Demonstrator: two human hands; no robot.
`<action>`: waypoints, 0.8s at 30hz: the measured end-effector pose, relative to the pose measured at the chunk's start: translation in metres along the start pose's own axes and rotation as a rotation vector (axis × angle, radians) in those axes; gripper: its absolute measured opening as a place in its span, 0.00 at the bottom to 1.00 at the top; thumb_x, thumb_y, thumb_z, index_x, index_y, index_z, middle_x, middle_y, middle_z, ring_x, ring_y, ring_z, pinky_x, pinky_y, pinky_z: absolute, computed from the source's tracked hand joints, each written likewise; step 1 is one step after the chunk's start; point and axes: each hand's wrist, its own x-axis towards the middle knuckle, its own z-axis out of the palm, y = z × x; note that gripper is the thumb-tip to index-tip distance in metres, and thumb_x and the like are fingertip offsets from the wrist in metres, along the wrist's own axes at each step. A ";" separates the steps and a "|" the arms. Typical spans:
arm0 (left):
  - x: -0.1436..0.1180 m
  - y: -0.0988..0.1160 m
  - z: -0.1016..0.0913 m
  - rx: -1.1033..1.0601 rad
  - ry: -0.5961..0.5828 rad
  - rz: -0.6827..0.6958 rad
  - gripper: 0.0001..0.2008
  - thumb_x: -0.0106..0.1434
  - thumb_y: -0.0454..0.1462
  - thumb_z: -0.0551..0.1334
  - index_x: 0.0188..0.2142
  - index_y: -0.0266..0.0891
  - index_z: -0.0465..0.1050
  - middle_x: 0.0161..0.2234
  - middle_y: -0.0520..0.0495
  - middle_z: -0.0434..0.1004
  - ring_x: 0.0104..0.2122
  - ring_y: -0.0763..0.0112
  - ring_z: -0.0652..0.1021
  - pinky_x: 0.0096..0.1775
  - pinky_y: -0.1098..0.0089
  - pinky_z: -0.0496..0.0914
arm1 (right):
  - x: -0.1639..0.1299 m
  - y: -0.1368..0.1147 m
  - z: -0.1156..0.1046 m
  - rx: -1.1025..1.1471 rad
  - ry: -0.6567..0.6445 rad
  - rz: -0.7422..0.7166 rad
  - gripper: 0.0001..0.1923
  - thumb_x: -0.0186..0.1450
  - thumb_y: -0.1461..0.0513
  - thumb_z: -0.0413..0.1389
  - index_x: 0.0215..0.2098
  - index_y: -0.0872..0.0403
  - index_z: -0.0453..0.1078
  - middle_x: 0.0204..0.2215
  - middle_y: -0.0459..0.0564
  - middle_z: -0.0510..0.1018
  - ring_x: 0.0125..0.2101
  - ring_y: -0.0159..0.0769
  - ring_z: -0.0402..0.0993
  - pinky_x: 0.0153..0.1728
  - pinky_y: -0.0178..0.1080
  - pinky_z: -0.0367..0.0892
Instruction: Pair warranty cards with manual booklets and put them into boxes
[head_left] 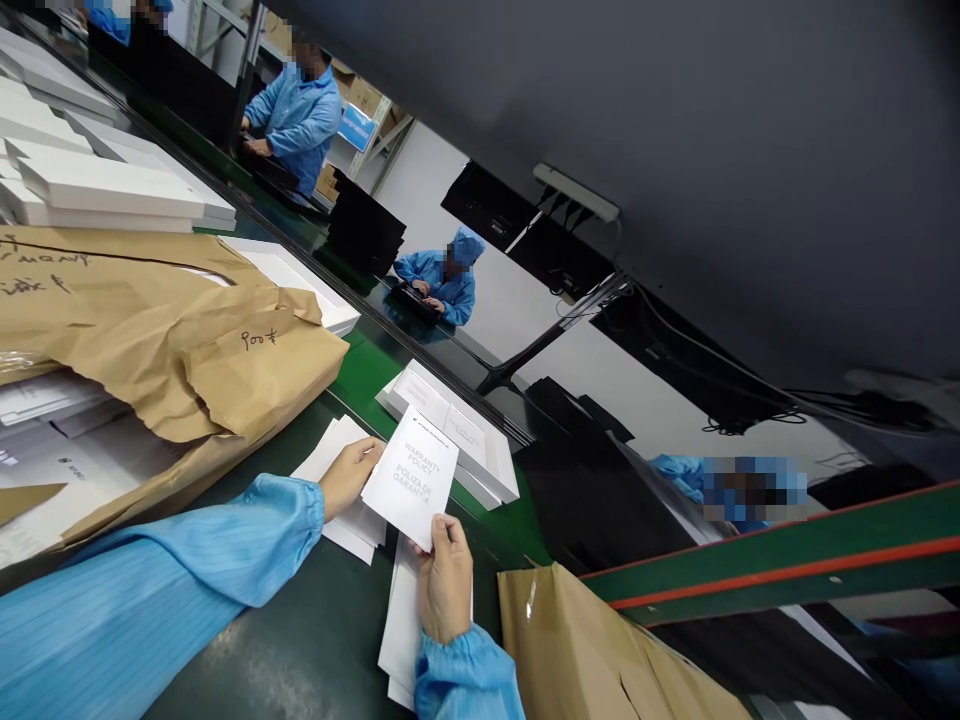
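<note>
Warranty booklet (pixel 411 478) held up over the dark green table (pixel 315 640), both hands pinching it: left hand (pixel 346 476) on its left edge, right hand (pixel 444 580) on its near corner. White paper stacks (pixel 341 500) lie beneath; open white box (pixel 457 428) just beyond; brown paper wrapping (pixel 172 330) at left.

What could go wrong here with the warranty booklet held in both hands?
1. The warranty booklet is pinched only at its edges by the left hand and right hand; it may bend or slip.
2. Loose white leaflets lie under both hands; a second sheet might get picked up too.
3. The torn brown paper wrap overhangs close by and might snag a sleeve.
</note>
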 end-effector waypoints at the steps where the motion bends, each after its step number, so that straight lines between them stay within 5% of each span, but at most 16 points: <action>1: 0.000 0.000 0.000 0.004 0.010 0.033 0.14 0.52 0.45 0.49 0.23 0.36 0.60 0.19 0.55 0.61 0.21 0.78 0.64 0.24 0.76 0.57 | 0.000 0.000 0.000 -0.007 0.000 0.003 0.09 0.52 0.58 0.51 0.23 0.54 0.58 0.21 0.40 0.68 0.18 0.22 0.59 0.18 0.27 0.56; 9: 0.002 -0.005 -0.001 0.105 -0.028 0.003 0.15 0.53 0.45 0.47 0.20 0.36 0.57 0.17 0.56 0.56 0.18 0.80 0.60 0.21 0.78 0.55 | 0.000 -0.002 -0.003 -0.082 0.088 0.023 0.11 0.50 0.55 0.51 0.26 0.54 0.58 0.26 0.44 0.68 0.23 0.26 0.64 0.18 0.28 0.59; 15: 0.009 0.001 -0.019 0.568 0.132 0.050 0.13 0.54 0.43 0.46 0.21 0.39 0.59 0.18 0.54 0.61 0.21 0.74 0.64 0.24 0.75 0.55 | -0.001 -0.004 -0.005 -0.145 0.130 -0.058 0.11 0.51 0.54 0.49 0.26 0.54 0.57 0.27 0.46 0.69 0.23 0.29 0.66 0.17 0.29 0.59; 20: 0.013 0.010 -0.041 1.273 0.200 0.021 0.14 0.56 0.41 0.42 0.29 0.41 0.63 0.24 0.48 0.69 0.25 0.66 0.70 0.25 0.70 0.56 | -0.002 -0.010 -0.005 -0.167 0.164 -0.123 0.12 0.53 0.54 0.47 0.30 0.54 0.57 0.24 0.44 0.70 0.17 0.27 0.65 0.16 0.30 0.57; 24: 0.012 0.009 -0.049 1.405 0.197 0.042 0.10 0.54 0.37 0.47 0.27 0.36 0.64 0.26 0.41 0.69 0.30 0.61 0.70 0.35 0.60 0.55 | -0.001 -0.015 -0.010 -0.123 0.212 -0.179 0.10 0.54 0.55 0.46 0.30 0.53 0.57 0.22 0.42 0.69 0.16 0.25 0.64 0.17 0.30 0.58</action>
